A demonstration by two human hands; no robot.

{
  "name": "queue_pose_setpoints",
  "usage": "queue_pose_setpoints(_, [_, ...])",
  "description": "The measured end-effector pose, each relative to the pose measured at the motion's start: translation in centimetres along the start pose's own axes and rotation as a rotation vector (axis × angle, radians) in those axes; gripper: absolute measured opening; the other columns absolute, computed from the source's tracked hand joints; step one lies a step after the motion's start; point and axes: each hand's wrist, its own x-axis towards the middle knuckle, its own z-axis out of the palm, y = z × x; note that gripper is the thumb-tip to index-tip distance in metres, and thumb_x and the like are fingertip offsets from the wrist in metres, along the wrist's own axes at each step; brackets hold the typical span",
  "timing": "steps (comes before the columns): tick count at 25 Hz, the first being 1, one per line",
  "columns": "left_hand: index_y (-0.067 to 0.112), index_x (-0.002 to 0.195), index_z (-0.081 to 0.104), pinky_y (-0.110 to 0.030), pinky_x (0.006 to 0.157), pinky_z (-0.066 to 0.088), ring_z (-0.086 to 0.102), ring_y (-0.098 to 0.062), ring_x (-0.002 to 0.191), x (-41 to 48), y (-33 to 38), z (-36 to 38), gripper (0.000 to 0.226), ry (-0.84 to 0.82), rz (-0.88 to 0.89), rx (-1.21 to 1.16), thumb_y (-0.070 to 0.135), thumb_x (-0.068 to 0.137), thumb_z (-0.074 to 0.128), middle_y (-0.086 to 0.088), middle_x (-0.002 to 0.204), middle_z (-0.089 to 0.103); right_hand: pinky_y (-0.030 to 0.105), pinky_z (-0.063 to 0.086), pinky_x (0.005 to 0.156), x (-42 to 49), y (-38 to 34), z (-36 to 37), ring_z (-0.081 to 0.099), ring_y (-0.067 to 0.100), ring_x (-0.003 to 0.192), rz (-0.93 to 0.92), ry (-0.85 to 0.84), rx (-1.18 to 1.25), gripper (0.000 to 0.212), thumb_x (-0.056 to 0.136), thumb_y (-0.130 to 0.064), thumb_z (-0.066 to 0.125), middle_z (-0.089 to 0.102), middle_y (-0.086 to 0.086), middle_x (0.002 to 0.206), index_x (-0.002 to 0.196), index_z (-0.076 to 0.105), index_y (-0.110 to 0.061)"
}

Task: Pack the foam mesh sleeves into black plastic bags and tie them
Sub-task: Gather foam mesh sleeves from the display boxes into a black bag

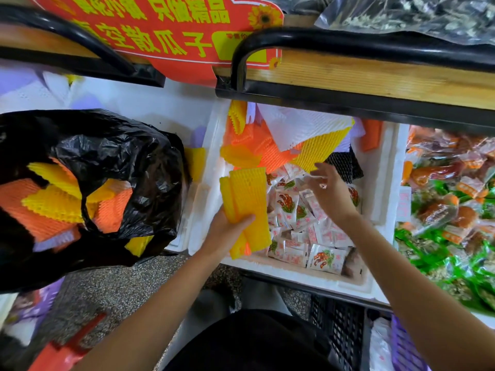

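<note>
A wooden shelf (375,76) hangs over the speckled floor (120,285). At left the black plastic bag (139,167) gapes with packed sleeves (48,207) inside. Beside it a white foam box (385,183) holds snack packets (292,210), loose sleeves (318,148) heaped along its far edge. The left hand (227,231) grips yellow foam mesh sleeves (249,191) over the box's left edge; the right hand (330,194), fingers spread and empty, hovers just short of the heap
</note>
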Motion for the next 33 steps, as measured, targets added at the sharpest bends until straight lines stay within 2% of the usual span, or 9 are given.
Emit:
queue_pose_setpoints(4, [0.02, 0.133, 0.045, -0.037, 0.094, 0.046, 0.056, -0.021, 0.111, -0.4, -0.5, -1.4, 0.051, 0.052, 0.01, 0.031, 0.019, 0.086, 0.066, -0.001, 0.121, 0.058, 0.022, 0.043, 0.079, 5.3, -1.1, 1.9, 0.055, 0.015, 0.102, 0.132, 0.056, 0.083, 0.065, 0.09, -0.035, 0.06, 0.054, 0.007, 0.129, 0.14, 0.032, -0.003])
queue_pose_setpoints(7, [0.019, 0.13, 0.048, -0.035, 0.091, 0.045, 0.057, -0.021, 0.109, -0.4, -0.5, -2.1, 0.049, 0.075, 0.016, 0.007, 0.016, 0.085, 0.067, 0.001, 0.114, 0.059, 0.011, 0.041, 0.07, 7.5, -2.2, 4.1, 0.052, 0.01, 0.093, 0.182, 0.123, 0.149, 0.072, 0.088, -0.035, 0.063, 0.052, 0.0, 0.109, 0.137, 0.029, 0.004])
queue_pose_setpoints(11, [0.013, 0.13, 0.05, -0.03, 0.086, 0.043, 0.056, -0.019, 0.105, -0.2, -0.6, -3.0, 0.049, 0.105, 0.035, 0.024, 0.011, 0.084, 0.068, 0.0, 0.11, 0.058, 0.025, 0.046, 0.072, 10.4, -3.3, 5.0, 0.054, 0.013, 0.076, 0.343, 0.283, 0.428, 0.042, 0.086, -0.034, 0.066, 0.062, 0.006, 0.095, 0.113, 0.048, -0.007])
queue_pose_setpoints(13, [0.014, 0.13, 0.049, -0.029, 0.084, 0.042, 0.056, -0.019, 0.106, -0.1, -0.7, -3.3, 0.05, 0.111, 0.032, 0.019, 0.011, 0.084, 0.068, 0.0, 0.11, 0.058, 0.031, 0.048, 0.073, 10.3, -3.5, 4.7, 0.055, 0.018, 0.077, 0.291, 0.249, 0.37, 0.025, 0.087, -0.032, 0.063, 0.064, 0.008, 0.088, 0.097, 0.058, -0.009])
queue_pose_setpoints(19, [0.019, 0.136, 0.042, -0.034, 0.092, 0.044, 0.054, -0.019, 0.111, 0.5, -0.7, -1.6, 0.053, 0.156, -0.002, -0.076, 0.02, 0.088, 0.064, 0.0, 0.121, 0.057, 0.015, 0.04, 0.052, -0.2, -2.4, 3.9, 0.051, 0.003, 0.057, 0.134, 0.131, 0.297, 0.019, 0.089, -0.018, 0.059, 0.055, -0.005, 0.067, 0.074, 0.049, -0.014])
queue_pose_setpoints(23, [0.025, 0.126, 0.049, -0.042, 0.096, 0.048, 0.06, -0.018, 0.108, 0.3, -1.1, 1.2, 0.05, 0.026, -0.095, -0.16, 0.035, 0.082, 0.072, 0.003, 0.118, 0.063, 0.023, 0.054, 0.061, -5.6, 0.1, 4.3, 0.068, 0.014, 0.072, 0.181, 0.062, 0.35, 0.013, 0.086, -0.008, 0.063, 0.067, 0.007, 0.082, 0.093, 0.056, 0.0])
queue_pose_setpoints(26, [0.029, 0.124, 0.051, -0.029, 0.084, 0.049, 0.061, -0.006, 0.1, -0.3, -1.1, 3.0, 0.056, -0.049, -0.12, -0.15, 0.044, 0.076, 0.074, 0.009, 0.113, 0.064, 0.033, 0.058, 0.072, -8.3, 0.4, 4.3, 0.07, 0.016, 0.08, 0.235, -0.017, 0.368, 0.015, 0.083, -0.006, 0.067, 0.07, 0.003, 0.088, 0.094, 0.061, -0.015])
queue_pose_setpoints(30, [0.022, 0.115, 0.058, -0.032, 0.083, 0.052, 0.065, -0.016, 0.097, -0.5, -1.1, 3.8, 0.047, 0.073, -0.078, -0.123, 0.024, 0.074, 0.08, 0.002, 0.106, 0.068, 0.031, 0.055, 0.079, -9.9, 0.2, 3.2, 0.068, 0.01, 0.078, 0.246, -0.151, 0.32, 0.013, 0.085, -0.028, 0.066, 0.072, -0.002, 0.081, 0.086, 0.07, -0.015])
queue_pose_setpoints(33, [0.028, 0.098, 0.061, -0.029, 0.076, 0.053, 0.065, -0.016, 0.09, -0.8, -1.1, 3.2, 0.032, 0.111, -0.035, -0.076, 0.018, 0.074, 0.079, 0.003, 0.096, 0.068, 0.024, 0.054, 0.075, -9.6, -0.5, 2.1, 0.064, 0.013, 0.089, 0.346, -0.078, 0.601, 0.026, 0.095, -0.036, 0.046, 0.067, 0.001, 0.095, 0.097, 0.062, -0.016])
